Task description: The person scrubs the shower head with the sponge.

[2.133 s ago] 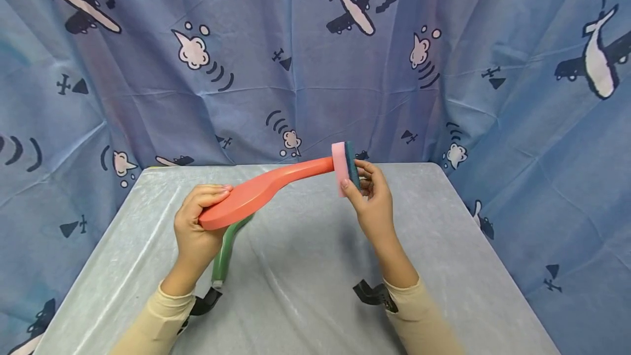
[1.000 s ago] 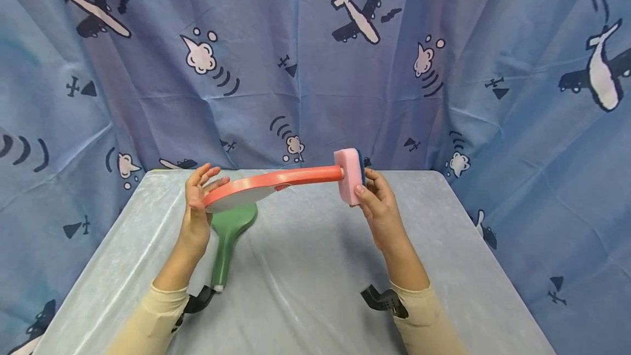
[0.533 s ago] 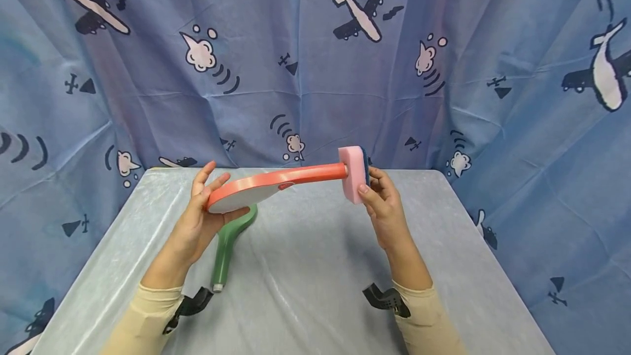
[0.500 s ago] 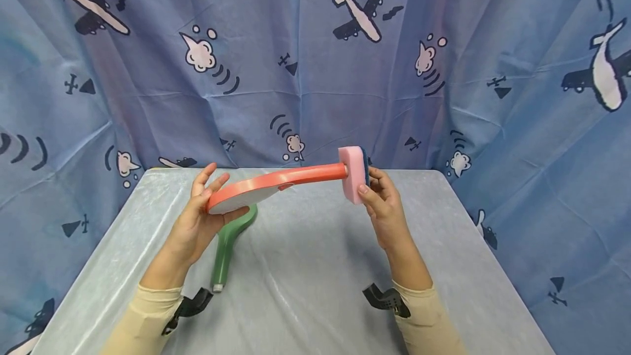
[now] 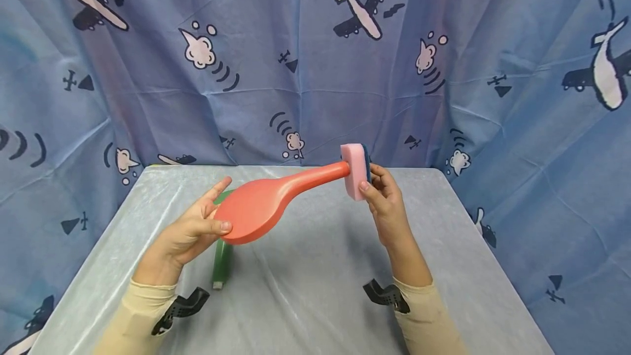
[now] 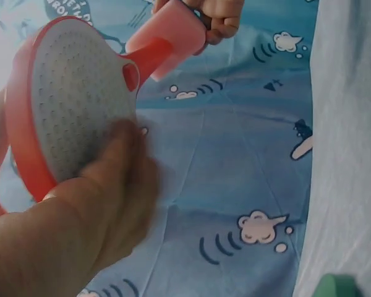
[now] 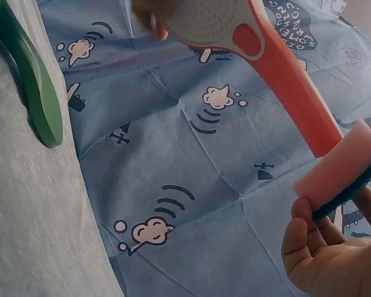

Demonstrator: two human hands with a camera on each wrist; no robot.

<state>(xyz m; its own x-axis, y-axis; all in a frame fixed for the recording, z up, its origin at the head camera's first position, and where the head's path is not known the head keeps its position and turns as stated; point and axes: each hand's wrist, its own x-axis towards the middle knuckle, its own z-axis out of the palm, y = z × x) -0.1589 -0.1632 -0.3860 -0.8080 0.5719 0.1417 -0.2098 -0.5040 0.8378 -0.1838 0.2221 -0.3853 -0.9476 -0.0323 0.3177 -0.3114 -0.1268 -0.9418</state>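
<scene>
A red-orange shower head point(image 5: 261, 204) is held up above the table, its smooth back showing in the head view. My left hand point(image 5: 189, 234) grips the round end, thumb over the back and fingers underneath. In the left wrist view the grey nozzle face point(image 6: 74, 86) shows, with blurred fingers passing in front of it. My right hand point(image 5: 389, 212) pinches a pink sponge point(image 5: 353, 171) with a dark teal scouring side point(image 7: 352, 185). The sponge's pink side presses against the end of the shower head's handle point(image 7: 306, 117).
A green shower head point(image 5: 223, 264) lies on the cloth-covered table point(image 5: 305, 289), partly hidden behind the red-orange one. Blue curtain point(image 5: 276, 70) with airplane prints hangs behind and at both sides. A black strap mount point(image 5: 386, 295) sits at each wrist.
My left hand has shifted its grip from above to beside the round end. The shower head turned to show its nozzle face, then rolled back to its smooth side. The sponge stays at the handle's end.
</scene>
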